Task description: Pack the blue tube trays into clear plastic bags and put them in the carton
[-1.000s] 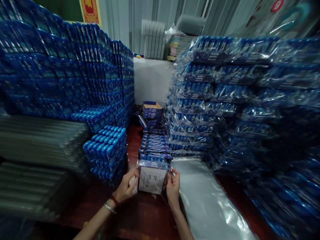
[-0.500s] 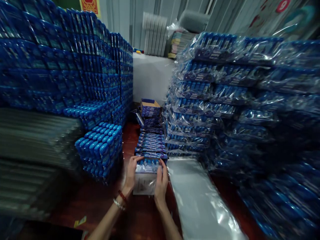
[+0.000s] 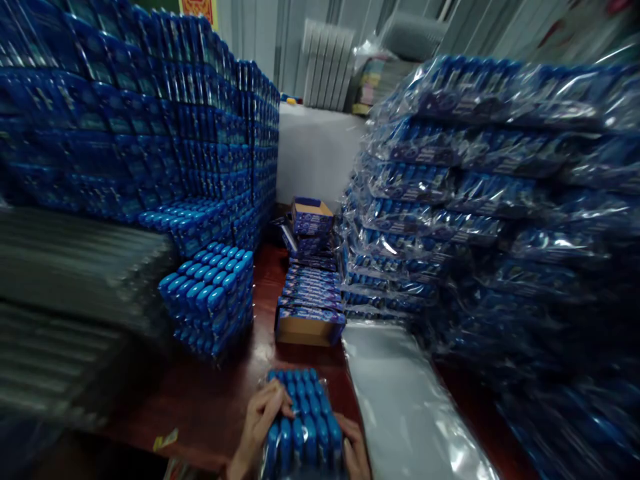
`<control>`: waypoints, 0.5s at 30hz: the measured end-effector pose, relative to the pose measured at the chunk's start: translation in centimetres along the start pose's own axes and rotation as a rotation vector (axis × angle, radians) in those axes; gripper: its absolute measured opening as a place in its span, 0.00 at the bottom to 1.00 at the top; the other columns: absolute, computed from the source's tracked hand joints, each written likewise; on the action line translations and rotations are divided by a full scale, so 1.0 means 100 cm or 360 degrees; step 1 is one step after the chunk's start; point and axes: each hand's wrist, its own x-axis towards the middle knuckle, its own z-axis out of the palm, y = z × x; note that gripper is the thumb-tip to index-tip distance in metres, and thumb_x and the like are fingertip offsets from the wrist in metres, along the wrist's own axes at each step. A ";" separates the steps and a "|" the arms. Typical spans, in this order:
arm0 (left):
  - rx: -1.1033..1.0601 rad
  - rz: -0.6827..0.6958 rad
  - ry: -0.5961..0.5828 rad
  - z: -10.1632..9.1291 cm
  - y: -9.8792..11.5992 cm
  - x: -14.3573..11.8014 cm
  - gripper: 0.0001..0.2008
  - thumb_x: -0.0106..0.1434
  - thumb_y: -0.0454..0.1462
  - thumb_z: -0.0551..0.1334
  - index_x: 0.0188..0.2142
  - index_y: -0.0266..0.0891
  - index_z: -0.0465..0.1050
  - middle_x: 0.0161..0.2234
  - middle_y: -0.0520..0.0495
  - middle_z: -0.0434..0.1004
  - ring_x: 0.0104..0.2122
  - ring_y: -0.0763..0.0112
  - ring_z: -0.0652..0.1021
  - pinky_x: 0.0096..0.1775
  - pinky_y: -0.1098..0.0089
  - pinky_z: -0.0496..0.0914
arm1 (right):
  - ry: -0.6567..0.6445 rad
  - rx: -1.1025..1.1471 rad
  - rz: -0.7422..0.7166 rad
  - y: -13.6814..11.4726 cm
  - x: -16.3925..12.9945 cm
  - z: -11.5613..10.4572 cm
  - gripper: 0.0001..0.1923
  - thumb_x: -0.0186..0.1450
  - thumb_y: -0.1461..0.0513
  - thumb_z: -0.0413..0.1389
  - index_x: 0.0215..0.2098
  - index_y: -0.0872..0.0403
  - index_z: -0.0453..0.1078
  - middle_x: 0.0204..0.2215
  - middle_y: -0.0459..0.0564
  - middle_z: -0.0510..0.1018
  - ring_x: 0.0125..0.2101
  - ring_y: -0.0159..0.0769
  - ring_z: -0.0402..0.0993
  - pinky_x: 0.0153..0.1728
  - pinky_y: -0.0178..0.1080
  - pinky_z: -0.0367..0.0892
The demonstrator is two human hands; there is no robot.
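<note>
A block of small blue containers with rounded caps [image 3: 305,413] lies near the table's front edge, with bits of clear film around it. My left hand [image 3: 265,417] is closed over its left side, fingers curled onto the caps. Along the right side, my right hand [image 3: 353,443] grips the block; its fingers are partly hidden. Beyond the hands an open blue carton [image 3: 310,328] stands with its brown inside facing me. Behind it runs a row of similar printed cartons [image 3: 313,283].
Another block of blue containers [image 3: 207,293] stands to the left, before tall blue stacks [image 3: 200,120]. Clear plastic bags [image 3: 400,393] lie flat at the right. Film-wrapped packs [image 3: 450,167] rise behind them. Grey ribbed stacks [image 3: 65,293] are at the left edge.
Both hands have come from the row of cartons toward me and now hold the blue block. The nearest carton's brown inside now shows. The view has shifted slightly left.
</note>
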 end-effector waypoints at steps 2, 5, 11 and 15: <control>-0.0042 -0.0140 -0.0001 0.002 0.003 0.014 0.29 0.63 0.52 0.51 0.13 0.38 0.69 0.17 0.46 0.70 0.25 0.67 0.73 0.37 0.65 0.67 | 0.0031 0.0075 0.0102 0.000 -0.009 0.011 0.16 0.62 0.51 0.50 0.35 0.54 0.72 0.43 0.54 0.74 0.46 0.45 0.69 0.46 0.43 0.64; -0.0143 -0.0365 -0.0020 -0.001 -0.002 0.036 0.31 0.59 0.57 0.52 0.10 0.38 0.66 0.09 0.50 0.62 0.15 0.73 0.67 0.27 0.69 0.65 | 0.0006 0.0144 0.0265 0.000 -0.011 0.026 0.16 0.62 0.51 0.50 0.35 0.53 0.68 0.41 0.52 0.74 0.43 0.42 0.71 0.41 0.41 0.66; -0.0087 -0.0295 0.0579 -0.036 -0.003 0.032 0.23 0.60 0.53 0.55 0.28 0.35 0.74 0.26 0.45 0.77 0.28 0.69 0.76 0.36 0.69 0.70 | 0.0069 -0.0153 0.0124 0.006 0.021 0.010 0.25 0.64 0.47 0.45 0.45 0.57 0.68 0.45 0.57 0.73 0.48 0.45 0.67 0.50 0.47 0.60; 0.0389 -0.0307 0.0281 -0.047 -0.004 -0.010 0.25 0.62 0.53 0.53 0.46 0.37 0.73 0.48 0.38 0.75 0.50 0.59 0.73 0.53 0.57 0.65 | -0.0348 -0.0112 0.0378 0.017 0.023 0.003 0.34 0.63 0.44 0.44 0.59 0.58 0.58 0.60 0.58 0.60 0.60 0.48 0.53 0.61 0.52 0.47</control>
